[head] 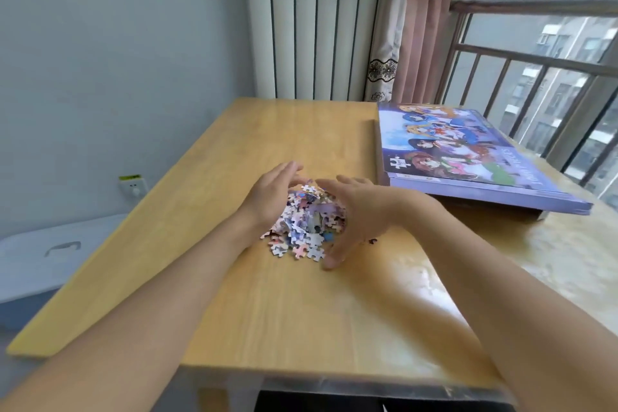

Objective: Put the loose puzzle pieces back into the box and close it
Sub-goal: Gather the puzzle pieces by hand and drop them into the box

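Observation:
A heap of loose puzzle pieces (309,227) lies in the middle of the wooden table (291,304). My left hand (271,194) stands on edge against the heap's left side, fingers straight. My right hand (359,214) cups the heap's right side, fingers loosely spread, thumb down on the table. Several pieces lie scattered at the heap's near edge. The purple puzzle box (468,157), with a cartoon picture on its lid, sits at the table's right, its lid down and tilted over the base.
A window with metal bars (541,87) runs along the right, curtains (411,43) at the back. A white storage bin (50,261) stands on the floor left of the table. A wall socket (133,186) is on the left wall.

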Available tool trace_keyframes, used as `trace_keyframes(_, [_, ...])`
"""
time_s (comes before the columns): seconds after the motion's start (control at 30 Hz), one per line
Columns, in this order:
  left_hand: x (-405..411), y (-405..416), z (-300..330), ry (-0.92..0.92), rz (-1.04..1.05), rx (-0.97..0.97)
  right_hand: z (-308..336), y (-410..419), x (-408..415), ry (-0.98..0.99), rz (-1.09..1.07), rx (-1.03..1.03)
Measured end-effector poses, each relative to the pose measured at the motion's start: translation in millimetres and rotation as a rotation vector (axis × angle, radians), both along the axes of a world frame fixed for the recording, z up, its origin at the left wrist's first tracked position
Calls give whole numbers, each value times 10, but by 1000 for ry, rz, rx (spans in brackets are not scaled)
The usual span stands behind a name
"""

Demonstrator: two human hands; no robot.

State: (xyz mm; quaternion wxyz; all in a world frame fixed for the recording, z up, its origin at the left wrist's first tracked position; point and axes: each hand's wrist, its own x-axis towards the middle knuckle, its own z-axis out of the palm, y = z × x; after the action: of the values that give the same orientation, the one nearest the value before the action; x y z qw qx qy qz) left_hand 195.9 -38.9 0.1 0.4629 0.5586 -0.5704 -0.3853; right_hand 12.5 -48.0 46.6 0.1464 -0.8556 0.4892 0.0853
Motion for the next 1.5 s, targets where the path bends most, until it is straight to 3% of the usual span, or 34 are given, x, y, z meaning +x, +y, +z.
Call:
trace_keyframes(0.13, [-99,-12,54,281,154,-23,-35,-51,158,18,21,52])
trace_keyframes(0.37, [-75,-76,5,374,232,-64,-113,-69,207,-226,42,-30])
trace_keyframes(0.73, [-62,-67,56,613,325,-81,-111,-31,313,-273,70,-57])
trace_keyframes(0.93, [5,-58,100,585,342,-85,-140,-27,291,-281,128,-123])
trace_keyframes(1.17, [-31,-25,88,491,303,-60,-72,-14,222,-363,71,-37])
trace_keyframes(1.27, [20,-23,104,306,261,-94,106,33,58,-363,47,26])
trace_keyframes(1.4, [255,75,228,-579,37,-48,133,73,-89,-28,70,49])
trace_keyframes(1.43, [304,109,266,-703,29,-10,99,67,-87,6,71,48])
trace_keyframes(1.5, [393,172,316,-745,16,106,57,42,-80,-43,59,61])
